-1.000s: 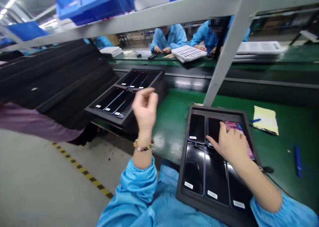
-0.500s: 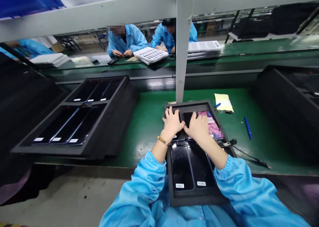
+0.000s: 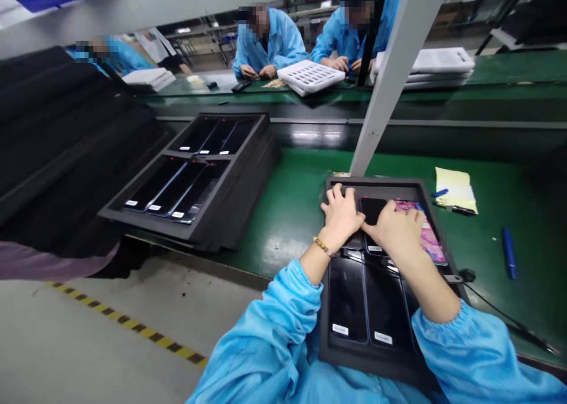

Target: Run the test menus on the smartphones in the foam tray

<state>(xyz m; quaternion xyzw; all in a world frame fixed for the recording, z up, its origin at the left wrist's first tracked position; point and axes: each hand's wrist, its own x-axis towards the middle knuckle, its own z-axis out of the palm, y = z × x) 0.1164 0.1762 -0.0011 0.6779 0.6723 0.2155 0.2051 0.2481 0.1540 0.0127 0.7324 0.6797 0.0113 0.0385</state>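
Observation:
In front of me a black foam tray [image 3: 328,318] holds smartphones in two rows, most with dark screens and small white labels. My left hand [image 3: 342,216], a beaded bracelet at its wrist, lies with fingers spread over the far-left phone and mostly hides it. My right hand [image 3: 398,230] rests over the far row, thumb stretched out toward the left hand, fingers apart and slightly bent. Between them shows the middle phone [image 3: 372,210]. Beside the right hand lies a phone with a lit pink screen [image 3: 432,241]. A black cable [image 3: 500,312] runs across the tray to the right.
A stack of black foam trays [image 3: 195,230] with more phones stands on the left. To the right lie a yellow notepad [image 3: 458,185] and a blue marker [image 3: 509,253]. A grey post [image 3: 385,97] rises behind my tray. Co-workers sit across the line near white trays [image 3: 310,76].
The view has swung left and tilted, so the trays and my hands appear further right. Both hands remain over the same far row of phones.

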